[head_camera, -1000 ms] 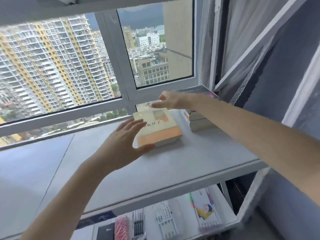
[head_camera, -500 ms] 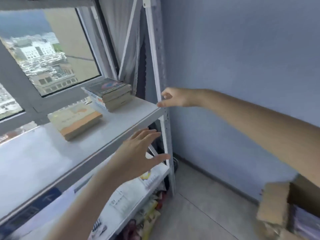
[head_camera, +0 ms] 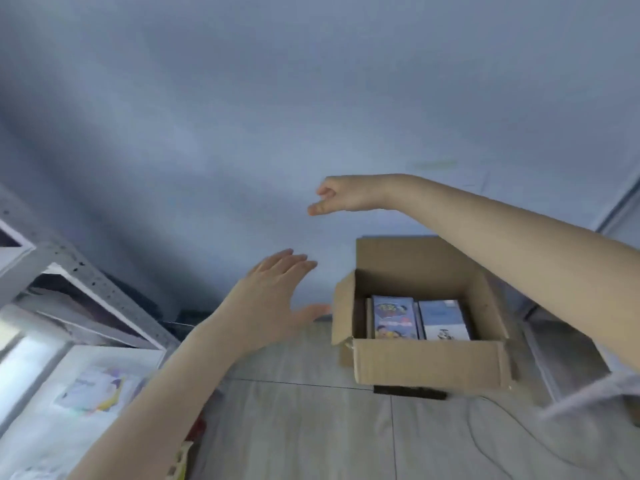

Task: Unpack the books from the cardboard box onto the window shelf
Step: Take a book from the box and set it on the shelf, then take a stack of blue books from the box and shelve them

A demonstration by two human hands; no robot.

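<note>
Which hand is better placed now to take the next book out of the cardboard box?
Probably the right hand: its arm already crosses above the open cardboard box. The left hand hovers beside the box's left flap. Both are empty.

Cardboard box (head_camera: pixel 429 362): plain brown. Inside, left book (head_camera: pixel 394 318) blue with cartoon figures, yellow lettering; right book (head_camera: pixel 445 320) pale blue over white. Wall (head_camera: pixel 311 98) grey-blue. Floor (head_camera: pixel 311 427) pale grey woodgrain. Shelf frame (head_camera: pixel 93 282) white, perforated.
</note>
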